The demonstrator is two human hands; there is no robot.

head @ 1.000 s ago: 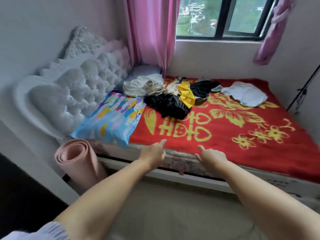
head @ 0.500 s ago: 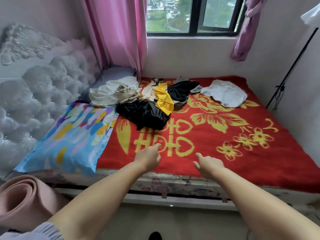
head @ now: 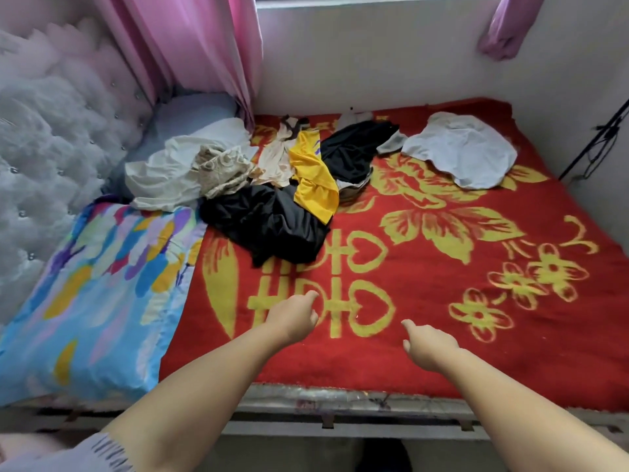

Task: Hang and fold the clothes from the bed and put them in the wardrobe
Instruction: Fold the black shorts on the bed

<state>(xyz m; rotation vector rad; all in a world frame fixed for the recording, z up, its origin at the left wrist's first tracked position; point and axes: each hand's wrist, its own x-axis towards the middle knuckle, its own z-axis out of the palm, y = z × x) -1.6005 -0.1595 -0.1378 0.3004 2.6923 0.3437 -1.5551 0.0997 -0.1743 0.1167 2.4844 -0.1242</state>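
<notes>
Clothes pile (head: 272,178) lies crumpled at the far head end of the bed's red blanket (head: 442,352): black, yellow, cream and beige garments overlapping. A white garment (head: 459,148) lies apart, toward the far right. Left hand (head: 292,318) and right hand (head: 427,345) hover over the near blanket, fingers loosely curled, holding nothing. Patterned pillow (head: 95,301) lies left; pink curtain (head: 190,46) hangs behind.

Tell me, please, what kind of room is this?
Most likely a home bedroom. A bed with a red blanket fills the view, a tufted headboard and a colourful pillow lie at its left end, and pink curtains hang by the far wall. Loose clothes lie on the bed.
</notes>
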